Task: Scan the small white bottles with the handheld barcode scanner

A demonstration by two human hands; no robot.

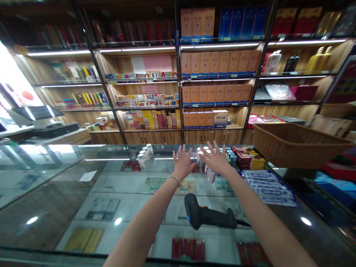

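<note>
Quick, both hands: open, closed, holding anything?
Left hand: open and spread, nothing visible in it.
Right hand: open and spread near white-topped cans; contact unclear.

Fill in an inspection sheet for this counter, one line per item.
Surface: glass counter, reflecting lights, with flat goods visible beneath.
Job's things: white cans left of the hands, more beside the right hand; small pale packet below it.
Clutter: black scanner lying between the forearms; red-and-yellow packs, blue-and-white packets and wicker basket to the right.
Hands: left hand and right hand open, fingers spread, palms down; contact cannot be told.
Cables: black cable from the scanner's handle, lost behind the right forearm.
Surroundings: lit wooden shelves with boxed goods; monitor at far left.
</note>
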